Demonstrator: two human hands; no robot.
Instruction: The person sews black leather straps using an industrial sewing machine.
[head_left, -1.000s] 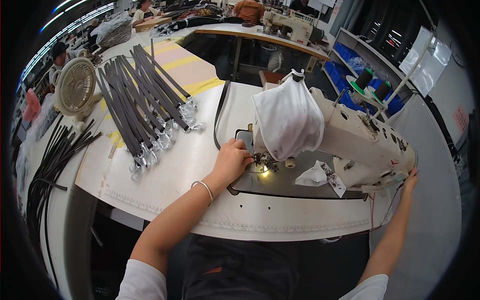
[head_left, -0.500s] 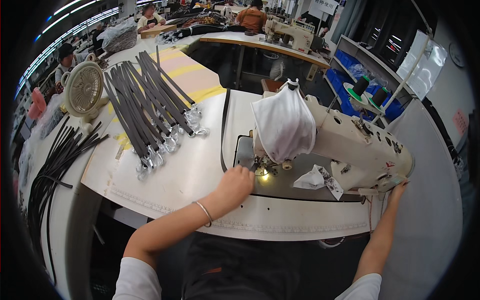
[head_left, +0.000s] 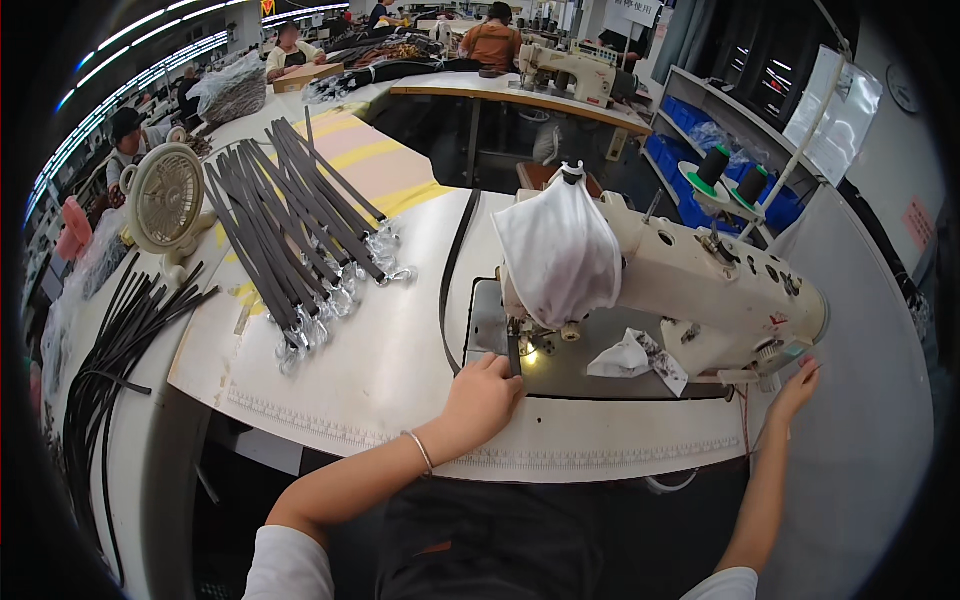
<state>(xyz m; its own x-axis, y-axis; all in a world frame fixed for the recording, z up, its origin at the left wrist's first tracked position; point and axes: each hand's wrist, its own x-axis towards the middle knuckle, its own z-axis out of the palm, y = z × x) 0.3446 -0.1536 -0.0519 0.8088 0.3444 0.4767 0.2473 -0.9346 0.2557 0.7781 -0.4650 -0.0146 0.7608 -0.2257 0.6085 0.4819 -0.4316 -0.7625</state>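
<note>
My left hand [head_left: 483,395] grips a dark strap [head_left: 513,348] just in front of the needle area of the cream sewing machine [head_left: 722,285]. The strap curves back over the white table [head_left: 330,400]. My right hand [head_left: 800,385] is at the machine’s right end, below the handwheel, its fingers closed around something too small to make out. A white cloth [head_left: 555,245] hangs over the machine head, and a stained cloth scrap [head_left: 640,360] rests on the metal bed. To the left lie dark straps with silver clasps [head_left: 285,255].
A small fan [head_left: 165,200] stands at the left beside loose black straps [head_left: 115,370]. Thread cones [head_left: 715,170] stand behind the machine, with blue bins [head_left: 675,155] on shelves beyond. Co-workers [head_left: 490,45] sit at the back near another sewing machine [head_left: 565,75].
My left hand has moved from the needle area toward me, bringing the strap with it. My right hand has moved slightly lower and left from the machine’s end. The view has shifted a little.
</note>
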